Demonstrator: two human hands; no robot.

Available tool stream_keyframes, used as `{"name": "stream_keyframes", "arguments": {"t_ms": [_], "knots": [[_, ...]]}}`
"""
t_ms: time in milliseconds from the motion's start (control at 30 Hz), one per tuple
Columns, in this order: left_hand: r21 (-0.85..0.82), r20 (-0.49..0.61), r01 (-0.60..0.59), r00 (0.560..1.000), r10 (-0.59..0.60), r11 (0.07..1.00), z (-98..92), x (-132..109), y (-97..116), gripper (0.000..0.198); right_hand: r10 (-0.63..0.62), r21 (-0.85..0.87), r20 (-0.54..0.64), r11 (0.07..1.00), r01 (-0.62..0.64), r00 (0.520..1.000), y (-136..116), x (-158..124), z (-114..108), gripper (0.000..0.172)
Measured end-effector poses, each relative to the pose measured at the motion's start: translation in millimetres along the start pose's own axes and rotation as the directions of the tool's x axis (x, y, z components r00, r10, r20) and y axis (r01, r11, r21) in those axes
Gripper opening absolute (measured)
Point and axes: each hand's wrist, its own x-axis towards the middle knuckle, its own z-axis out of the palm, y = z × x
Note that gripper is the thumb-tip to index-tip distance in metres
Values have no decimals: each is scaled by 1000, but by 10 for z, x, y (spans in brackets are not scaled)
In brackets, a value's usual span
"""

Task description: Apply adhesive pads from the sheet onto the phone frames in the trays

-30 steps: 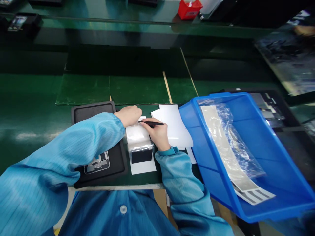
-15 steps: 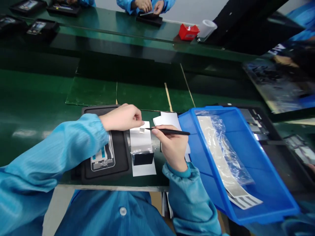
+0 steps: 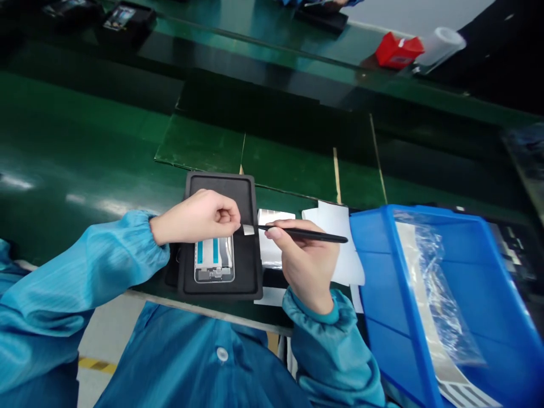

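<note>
My right hand point(image 3: 308, 258) grips black tweezers point(image 3: 317, 234) like a pen, their tips pointing left. A small silver sticker point(image 3: 248, 229) sits between the tweezer tips and the pinched fingertips of my left hand point(image 3: 202, 218), which seem to hold its left edge. Both hands are over a black tray point(image 3: 249, 266). In that tray lies an opened phone point(image 3: 215, 263), with teal strips and metal parts showing; my left hand covers its upper part. Right of the tray, a white sticker sheet point(image 3: 272, 249) is partly hidden behind my right hand.
A blue bin point(image 3: 378, 283) at the right holds a clear plastic bag point(image 3: 450, 311) and long sticker strips. White paper point(image 3: 335, 221) lies beside it. Across the green bench stand a red box point(image 3: 398, 51), a white roll point(image 3: 444, 45) and black trays point(image 3: 127, 25); a co-worker's sleeve shows there.
Both hands have moved the silver sticker from above the sticker sheet to above the black tray. More of the phone shows now. The view has turned left.
</note>
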Motion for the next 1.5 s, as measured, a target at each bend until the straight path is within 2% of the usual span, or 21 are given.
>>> {"name": "stream_keyframes", "arguments": {"t_ms": [167, 300, 433, 600, 1100, 1200, 1267, 1333, 1500], "knots": [[-93, 21, 4, 1000, -2, 996, -34, -39, -73, 23, 38, 17, 23, 999, -38, 999, 33, -1, 69, 14], [-88, 9, -42, 999, 43, 995, -24, -45, -96, 16, 61, 16, 50, 998, -62, 997, 50, -9, 100, 15], [-74, -21, -25, 1000, 23, 997, -44, -52, -121, 13, 110, -5, 89, 994, -109, 990, 47, -4, 125, 19], [-24, -4, -26, 1000, 25, 999, -79, -61, -145, 13, 138, 23, 125, 990, -142, 982, 46, -11, 166, 19], [-8, 5, -17, 1000, 17, 1000, -108, -72, -194, 12, 133, -25, 110, 991, -131, 985, 37, -2, 267, 18], [61, -68, -11, 998, 15, 998, -168, -121, -201, 17, 135, -21, 83, 991, -134, 987, 38, -2, 290, 17], [182, -176, 19, 984, 14, 983, -201, -214, -217, 25, 137, -33, 60, 990, -135, 989, 21, -1, 324, 17], [327, -273, 57, 961, 36, 943, -187, -346, -250, 23, 155, -58, 53, 987, -152, 986, -11, 3, 380, 18], [534, -360, 46, 916, 178, 844, 96, -655, -404, 22, 208, -92, 102, 976, -199, 973, -64, 17, 562, 15]]}}
